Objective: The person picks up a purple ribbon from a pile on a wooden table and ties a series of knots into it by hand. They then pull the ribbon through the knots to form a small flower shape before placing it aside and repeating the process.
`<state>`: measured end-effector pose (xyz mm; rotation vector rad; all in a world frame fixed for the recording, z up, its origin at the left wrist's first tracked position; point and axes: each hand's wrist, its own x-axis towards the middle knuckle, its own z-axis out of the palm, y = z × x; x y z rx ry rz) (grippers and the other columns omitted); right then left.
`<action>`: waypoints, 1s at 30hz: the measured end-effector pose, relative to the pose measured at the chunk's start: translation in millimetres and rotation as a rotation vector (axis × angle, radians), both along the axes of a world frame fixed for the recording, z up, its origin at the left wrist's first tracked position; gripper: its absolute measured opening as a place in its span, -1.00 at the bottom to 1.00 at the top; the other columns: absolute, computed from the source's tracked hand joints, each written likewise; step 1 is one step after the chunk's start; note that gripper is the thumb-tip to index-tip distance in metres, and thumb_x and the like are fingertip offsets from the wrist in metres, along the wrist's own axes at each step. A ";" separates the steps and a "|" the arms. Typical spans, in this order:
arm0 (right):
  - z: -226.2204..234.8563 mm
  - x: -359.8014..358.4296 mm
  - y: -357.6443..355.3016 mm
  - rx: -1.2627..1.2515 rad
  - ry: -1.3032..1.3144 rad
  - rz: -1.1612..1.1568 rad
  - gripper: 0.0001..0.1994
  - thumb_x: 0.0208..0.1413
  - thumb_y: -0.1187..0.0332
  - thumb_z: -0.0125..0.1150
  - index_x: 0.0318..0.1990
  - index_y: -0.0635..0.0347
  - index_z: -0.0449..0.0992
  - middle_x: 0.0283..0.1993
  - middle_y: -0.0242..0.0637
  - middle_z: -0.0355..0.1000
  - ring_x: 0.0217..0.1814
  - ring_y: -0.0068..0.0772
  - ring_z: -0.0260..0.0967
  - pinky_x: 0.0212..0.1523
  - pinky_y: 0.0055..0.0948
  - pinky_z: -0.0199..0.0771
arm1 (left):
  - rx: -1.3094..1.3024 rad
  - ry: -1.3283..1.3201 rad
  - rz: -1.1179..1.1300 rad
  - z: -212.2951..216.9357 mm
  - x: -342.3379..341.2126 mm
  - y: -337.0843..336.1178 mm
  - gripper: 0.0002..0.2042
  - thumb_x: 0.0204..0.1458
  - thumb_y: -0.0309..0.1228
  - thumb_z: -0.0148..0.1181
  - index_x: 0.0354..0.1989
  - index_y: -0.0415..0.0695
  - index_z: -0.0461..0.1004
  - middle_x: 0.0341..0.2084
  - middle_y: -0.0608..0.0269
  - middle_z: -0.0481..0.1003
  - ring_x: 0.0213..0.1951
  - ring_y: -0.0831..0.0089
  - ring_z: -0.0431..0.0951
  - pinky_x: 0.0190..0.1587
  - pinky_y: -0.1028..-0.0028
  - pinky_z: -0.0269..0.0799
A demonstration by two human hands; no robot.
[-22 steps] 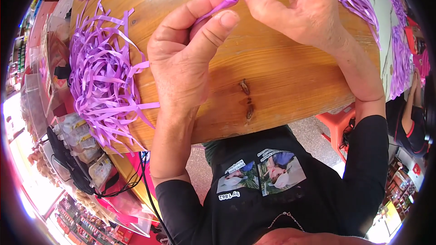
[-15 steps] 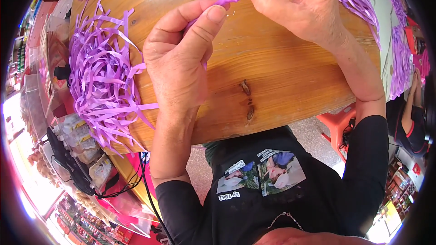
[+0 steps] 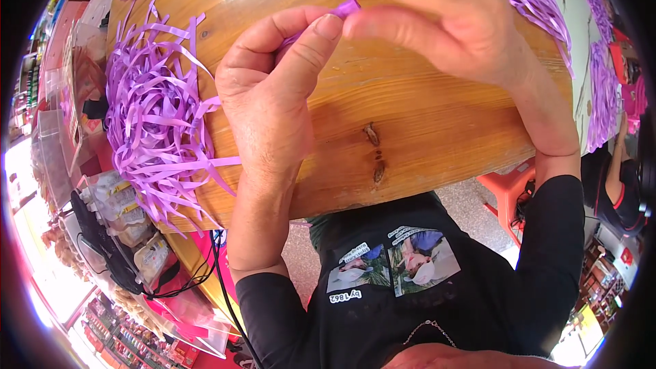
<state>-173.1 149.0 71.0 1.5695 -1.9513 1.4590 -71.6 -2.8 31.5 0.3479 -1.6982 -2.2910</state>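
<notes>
Left hand (image 3: 268, 99) pinches ribbon (image 3: 348, 8): purple, shiny, tip seemingly folded into a small wad, rest mostly hidden. Right hand (image 3: 454, 24) spread, thumb just beside tip.

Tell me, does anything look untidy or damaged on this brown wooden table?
The heap of glossy purple ribbon strips at left on the table looks untidy: strands tangle, some trailing outward. Dark oval marks near the front edge resemble knots.
</notes>
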 end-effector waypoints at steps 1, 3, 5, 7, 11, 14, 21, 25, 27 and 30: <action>-14.9 -18.8 -6.5 -0.004 0.409 0.021 -0.81 0.01 0.47 0.19 -0.18 0.25 0.52 -0.28 -0.31 0.46 -0.28 -0.36 0.35 -0.30 -0.47 0.29 | 0.001 0.038 -0.009 0.1 -0.3 2.1 -0.88 -0.03 -0.57 0.19 -0.29 -0.31 0.51 -0.61 0.38 0.44 -0.72 0.75 0.12 -0.67 0.69 -0.09; -29.8 -28.1 -9.9 -0.007 0.817 0.044 -0.81 0.00 0.44 0.19 -0.19 0.24 0.52 -0.27 -0.33 0.46 -0.28 -0.36 0.32 -0.29 -0.44 0.24 | 0.003 0.075 -0.016 0.6 -0.4 3.0 -0.87 -0.03 -0.58 0.19 -0.29 -0.31 0.51 -0.61 0.38 0.44 -0.72 0.75 0.13 -0.67 0.69 -0.08; -31.9 -25.6 -9.0 -0.063 0.751 0.046 -0.84 -0.02 0.44 0.16 -0.25 0.20 0.55 -0.30 -0.40 0.45 -0.30 -0.40 0.29 -0.27 -0.42 0.15 | -0.003 0.028 0.001 0.6 -1.8 3.1 -0.87 -0.05 -0.59 0.20 -0.30 -0.32 0.51 -0.61 0.37 0.45 -0.72 0.75 0.13 -0.67 0.70 -0.08; -8.8 -1.6 5.0 0.105 0.464 0.008 -0.86 -0.05 0.45 0.16 -0.29 0.18 0.55 -0.33 -0.42 0.44 -0.29 -0.42 0.29 -0.27 -0.43 0.14 | -0.033 0.025 0.022 -2.7 -1.2 0.6 -0.87 -0.05 -0.59 0.21 -0.30 -0.32 0.51 -0.61 0.37 0.45 -0.72 0.75 0.14 -0.67 0.70 -0.08; 8.8 4.9 12.3 0.337 0.243 -0.090 -0.90 -0.11 0.47 0.15 -0.38 0.14 0.54 -0.39 -0.45 0.40 -0.30 -0.44 0.27 -0.26 -0.44 0.13 | -0.109 0.037 0.079 -1.0 -1.3 -6.1 -0.87 -0.06 -0.60 0.21 -0.31 -0.32 0.51 -0.58 0.34 0.47 -0.71 0.75 0.14 -0.67 0.71 -0.09; 11.1 5.6 11.4 0.300 0.262 -0.106 -0.92 -0.14 0.47 0.18 -0.42 0.14 0.53 -0.41 -0.44 0.40 -0.33 -0.42 0.27 -0.28 -0.45 0.14 | -0.128 0.079 0.096 -1.4 -1.5 -11.2 -0.88 -0.06 -0.61 0.21 -0.31 -0.33 0.51 -0.57 0.31 0.48 -0.71 0.75 0.14 -0.67 0.70 -0.08; 4.3 -1.7 7.8 0.224 0.262 -0.117 -0.92 -0.15 0.45 0.28 -0.44 0.14 0.53 -0.44 -0.42 0.41 -0.39 -0.40 0.30 -0.33 -0.45 0.17 | -0.072 0.053 0.116 -0.4 -5.4 -18.2 -0.89 -0.15 -0.61 0.30 -0.39 -0.27 0.56 -0.73 0.51 0.36 -0.71 0.81 0.11 -0.66 0.72 -0.12; -26.9 -28.2 1.0 0.049 0.367 -0.020 -0.91 -0.10 0.44 0.29 -0.40 0.15 0.53 -0.41 -0.37 0.44 -0.35 -0.36 0.35 -0.33 -0.44 0.25 | 0.001 0.037 0.067 -0.5 -7.1 -19.6 -0.91 -0.11 -0.60 0.27 -0.39 -0.28 0.54 -0.71 0.46 0.38 -0.73 0.78 0.12 -0.68 0.71 -0.11; -27.9 -31.3 1.8 -0.129 0.486 0.068 -0.90 -0.09 0.44 0.29 -0.37 0.16 0.54 -0.39 -0.34 0.45 -0.33 -0.33 0.37 -0.31 -0.43 0.29 | 0.056 0.029 0.034 -0.5 -7.7 -20.0 -0.92 -0.09 -0.59 0.25 -0.39 -0.28 0.54 -0.69 0.45 0.39 -0.74 0.78 0.10 -0.69 0.70 -0.12; -5.7 -10.6 8.5 0.144 0.033 -0.028 -0.86 -0.08 0.44 0.29 -0.32 0.18 0.54 -0.35 -0.27 0.46 -0.28 -0.26 0.40 -0.27 -0.40 0.37 | 0.122 0.032 0.029 1.6 -6.2 -20.4 -0.93 -0.06 -0.58 0.23 -0.39 -0.28 0.52 -0.66 0.42 0.41 -0.76 0.77 0.09 -0.70 0.69 -0.13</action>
